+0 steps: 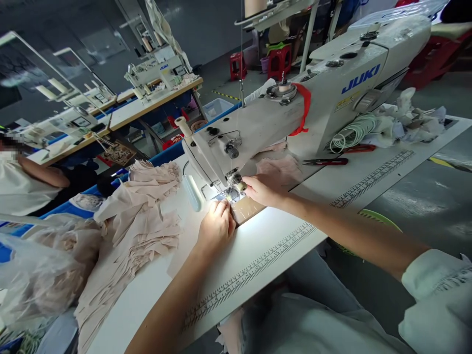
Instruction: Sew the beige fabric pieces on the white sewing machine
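A white JUKI sewing machine stands on the table, its lamp lighting the needle area. My left hand is closed just in front of the needle area, fingers curled down on a pale beige fabric piece that runs out beneath the wrist. From the right, my right hand reaches in beside the needle, thumb and fingers pinched next to a small round knob. Whatever lies between those fingertips is too small to make out. More beige fabric lies behind the right hand.
Stacked beige fabric pieces cover the table's left side, near a plastic bag. Thread snips, coiled pale cord and scraps lie right. A printed ruler follows the front edge. Another person sits at left.
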`<state>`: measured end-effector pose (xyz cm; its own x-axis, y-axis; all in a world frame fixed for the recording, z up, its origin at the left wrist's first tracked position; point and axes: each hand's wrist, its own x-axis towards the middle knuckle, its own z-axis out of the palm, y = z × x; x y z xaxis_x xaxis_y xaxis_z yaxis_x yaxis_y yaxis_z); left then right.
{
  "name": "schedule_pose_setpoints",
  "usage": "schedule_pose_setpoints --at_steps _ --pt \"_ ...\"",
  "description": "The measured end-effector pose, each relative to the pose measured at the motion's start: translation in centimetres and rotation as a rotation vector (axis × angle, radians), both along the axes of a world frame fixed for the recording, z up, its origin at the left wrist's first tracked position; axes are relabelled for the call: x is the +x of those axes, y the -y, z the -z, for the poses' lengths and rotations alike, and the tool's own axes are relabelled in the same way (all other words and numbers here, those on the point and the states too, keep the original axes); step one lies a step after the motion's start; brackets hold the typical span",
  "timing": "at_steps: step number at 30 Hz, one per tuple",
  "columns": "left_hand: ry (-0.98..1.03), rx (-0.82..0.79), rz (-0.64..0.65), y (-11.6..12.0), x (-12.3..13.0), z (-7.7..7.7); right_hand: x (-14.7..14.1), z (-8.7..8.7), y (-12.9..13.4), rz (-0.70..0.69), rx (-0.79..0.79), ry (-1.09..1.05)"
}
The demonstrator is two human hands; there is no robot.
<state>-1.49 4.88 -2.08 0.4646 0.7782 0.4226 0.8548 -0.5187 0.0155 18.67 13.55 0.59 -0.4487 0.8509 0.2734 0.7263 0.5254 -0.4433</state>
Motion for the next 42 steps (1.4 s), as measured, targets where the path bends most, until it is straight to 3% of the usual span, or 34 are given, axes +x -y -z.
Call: schedule_pose_setpoints --at_steps 6,14,17,20,22,25,28,30,34,37,42 --pt "-0.024 0.024 0.008 -0.3 -0.2 0.0 0.3 2.0 0.4 -0.011 0.09 -0.057" --pt "-0.002 -0.001 -0.039 -0.7 -0.3 -0.9 0.9 0.5 0.4 -0.067 0.061 -0.07" --pt "-0.042 -0.053 -0.194 -0.1 -0.1 -2.2 1.5 0.3 1.0 -0.084 0.058 -0.078" --pt "-0.124 -0.201 -0.454 0.4 -0.2 -3.7 1.4 0.3 1.7 -0.112 0.074 -0.058" --pt "-0.128 -0.297 -0.558 0.5 -0.6 -4.5 1.0 0.3 2.3 -0.176 0.066 -0.032" --pt "0.004 -0.408 -0.591 0.7 -1.6 -5.2 0.1 0.1 3.5 -0.28 0.033 -0.002" --pt "0.254 -0.508 -0.533 1.5 -2.6 -5.4 -0.8 -0.2 4.8 -0.322 0.017 0.084" --pt "0.336 -0.484 -0.45 2.6 -3.0 -5.2 -1.3 -0.4 5.4 -0.354 0.029 0.161" --pt "0.281 -0.335 -0.352 5.2 -2.8 -4.7 -1.6 -0.8 6.0 -0.358 0.036 0.205" --pt "0.454 -0.364 -0.413 6.4 -2.5 -4.9 -1.5 -1.3 6.4 -0.341 0.028 0.213" --pt "0.862 -0.485 -0.488 7.7 -1.9 -6.5 -2.6 -1.6 6.9 -0.26 -0.084 0.207"
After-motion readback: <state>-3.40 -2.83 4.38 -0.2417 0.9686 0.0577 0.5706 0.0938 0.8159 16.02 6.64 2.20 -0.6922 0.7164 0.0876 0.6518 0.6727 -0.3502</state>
